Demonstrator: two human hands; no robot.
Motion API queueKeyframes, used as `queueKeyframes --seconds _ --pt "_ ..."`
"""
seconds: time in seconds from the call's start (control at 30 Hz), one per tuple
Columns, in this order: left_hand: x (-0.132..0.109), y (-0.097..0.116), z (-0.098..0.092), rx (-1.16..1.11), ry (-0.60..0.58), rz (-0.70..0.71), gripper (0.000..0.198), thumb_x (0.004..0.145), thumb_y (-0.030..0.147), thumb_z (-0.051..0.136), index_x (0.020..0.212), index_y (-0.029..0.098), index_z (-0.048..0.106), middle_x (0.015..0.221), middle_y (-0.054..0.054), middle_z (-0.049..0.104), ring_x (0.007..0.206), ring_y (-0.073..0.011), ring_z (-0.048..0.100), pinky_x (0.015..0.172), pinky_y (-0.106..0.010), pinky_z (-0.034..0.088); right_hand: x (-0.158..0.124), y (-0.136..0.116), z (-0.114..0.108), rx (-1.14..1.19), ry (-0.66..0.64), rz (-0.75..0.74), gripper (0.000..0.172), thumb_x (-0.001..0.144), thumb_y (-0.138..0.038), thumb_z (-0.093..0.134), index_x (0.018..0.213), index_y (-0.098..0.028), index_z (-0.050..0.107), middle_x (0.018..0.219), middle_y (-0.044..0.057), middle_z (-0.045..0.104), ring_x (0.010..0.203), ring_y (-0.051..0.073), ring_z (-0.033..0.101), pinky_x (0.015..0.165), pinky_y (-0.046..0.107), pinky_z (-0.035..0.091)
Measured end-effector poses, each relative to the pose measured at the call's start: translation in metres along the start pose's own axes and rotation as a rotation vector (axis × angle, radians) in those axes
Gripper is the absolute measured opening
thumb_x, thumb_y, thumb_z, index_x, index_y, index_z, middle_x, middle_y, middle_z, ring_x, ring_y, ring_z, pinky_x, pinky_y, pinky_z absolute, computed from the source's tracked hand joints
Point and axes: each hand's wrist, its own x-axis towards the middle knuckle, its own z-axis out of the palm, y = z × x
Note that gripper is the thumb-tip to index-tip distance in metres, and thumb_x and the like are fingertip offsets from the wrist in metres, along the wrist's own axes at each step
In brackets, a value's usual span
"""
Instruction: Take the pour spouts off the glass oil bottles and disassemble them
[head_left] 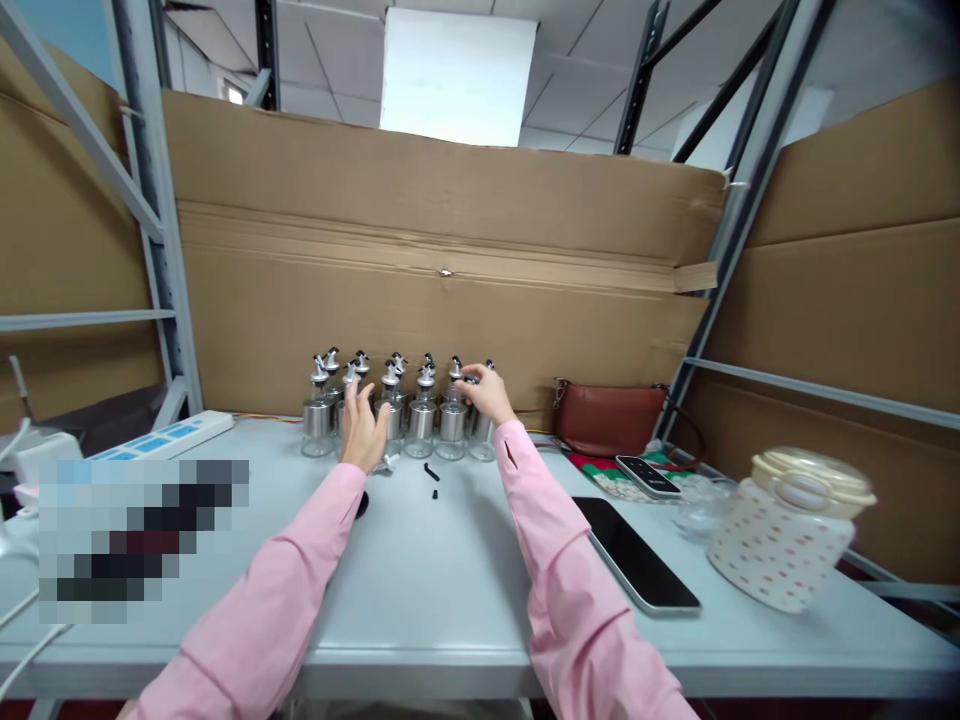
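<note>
Several small glass dispenser bottles (421, 418) with metal bands and pourer tops stand in rows at the back of the grey table (450, 590), against a cardboard wall. My left hand (362, 430) is in front of the left part of the group, fingers spread and open, close to a bottle without gripping it. My right hand (487, 392) reaches to the right end of the rows and its fingers close on the pourer top of a bottle (480, 435) there. Both arms wear pink sleeves.
Two small black parts (432, 474) lie just in front of the bottles. A phone (634, 553), a remote (647, 476), a brown purse (607, 417) and a dotted lidded jar (787, 530) sit at the right. A power strip (161, 437) lies at the left.
</note>
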Motion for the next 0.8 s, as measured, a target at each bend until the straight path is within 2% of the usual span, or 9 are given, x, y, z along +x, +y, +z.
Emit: queueKeyframes --seconds 0.03,0.1,0.13,0.23,0.27,0.37,0.43,0.6,0.8 --pt "0.001 0.002 -0.002 -0.017 0.027 0.022 0.041 0.086 0.035 0.037 0.120 0.013 0.039 0.141 -0.016 0.021 0.135 -0.0235 0.020 0.112 -0.041 0.016 -0.003 -0.010 -0.002 0.029 -0.002 -0.033 0.026 0.070 -0.025 0.060 0.094 -0.014 0.062 0.086 0.005 0.066 0.046 0.006 0.052 0.060 0.022 0.045" --pt "0.003 0.006 -0.007 -0.053 0.097 0.063 0.036 0.087 0.035 0.034 0.115 0.014 0.043 0.133 -0.015 0.031 0.129 -0.0214 0.029 0.110 -0.039 0.021 -0.014 -0.030 0.002 0.064 -0.120 -0.098 0.021 0.074 -0.027 0.055 0.088 -0.013 0.064 0.074 0.003 0.065 0.046 0.007 0.052 0.054 0.021 0.043" --pt "0.004 0.008 -0.008 -0.069 0.133 0.083 0.034 0.088 0.035 0.033 0.112 0.015 0.044 0.128 -0.014 0.036 0.126 -0.0205 0.033 0.109 -0.038 0.024 -0.023 -0.038 0.008 0.043 -0.250 -0.135 0.020 0.074 -0.026 0.056 0.085 -0.013 0.065 0.070 0.003 0.065 0.046 0.007 0.052 0.052 0.020 0.042" --pt "0.005 0.013 -0.012 -0.096 0.207 0.134 0.030 0.089 0.034 0.031 0.107 0.016 0.045 0.118 -0.013 0.041 0.118 -0.0191 0.039 0.104 -0.036 0.031 -0.060 -0.055 0.043 -0.101 -0.761 -0.350 0.016 0.069 -0.023 0.062 0.081 -0.015 0.068 0.074 0.002 0.067 0.051 0.009 0.056 0.053 0.020 0.042" --pt "0.005 0.013 -0.013 -0.097 0.215 0.150 0.029 0.089 0.034 0.031 0.107 0.016 0.045 0.117 -0.012 0.041 0.117 -0.0190 0.040 0.103 -0.035 0.033 -0.073 -0.057 0.057 -0.161 -0.859 -0.410 0.020 0.069 -0.027 0.064 0.085 -0.015 0.069 0.076 0.003 0.068 0.054 0.011 0.058 0.055 0.021 0.043" --pt "0.006 0.011 -0.014 -0.076 0.195 0.202 0.028 0.089 0.034 0.033 0.106 0.016 0.046 0.116 -0.012 0.040 0.115 -0.0194 0.041 0.100 -0.036 0.035 -0.102 -0.060 0.089 -0.307 -0.846 -0.602 0.025 0.071 -0.031 0.065 0.091 -0.015 0.069 0.092 0.009 0.070 0.079 0.019 0.063 0.067 0.024 0.044" --pt "0.007 0.008 -0.015 -0.061 0.179 0.231 0.026 0.088 0.034 0.035 0.105 0.017 0.045 0.116 -0.011 0.040 0.114 -0.0197 0.041 0.099 -0.036 0.036 -0.111 -0.061 0.094 -0.411 -0.827 -0.602 0.029 0.074 -0.034 0.064 0.095 -0.015 0.067 0.096 0.011 0.069 0.085 0.021 0.063 0.069 0.025 0.044" --pt "0.005 0.005 -0.014 -0.017 0.094 0.283 0.026 0.087 0.032 0.037 0.106 0.017 0.045 0.117 -0.011 0.038 0.116 -0.0206 0.041 0.096 -0.037 0.039 -0.120 -0.058 0.076 -0.567 -0.789 -0.587 0.032 0.073 -0.035 0.064 0.097 -0.015 0.065 0.091 0.009 0.068 0.081 0.021 0.062 0.059 0.026 0.040" --pt "-0.003 0.015 -0.012 0.063 -0.049 0.381 0.028 0.086 0.033 0.039 0.109 0.017 0.045 0.119 -0.012 0.038 0.113 -0.0222 0.044 0.093 -0.038 0.041 -0.131 -0.041 0.073 -0.535 -0.763 -0.617 0.028 0.079 -0.041 0.057 0.088 -0.017 0.067 0.092 0.007 0.063 0.078 0.016 0.059 0.058 0.024 0.037"
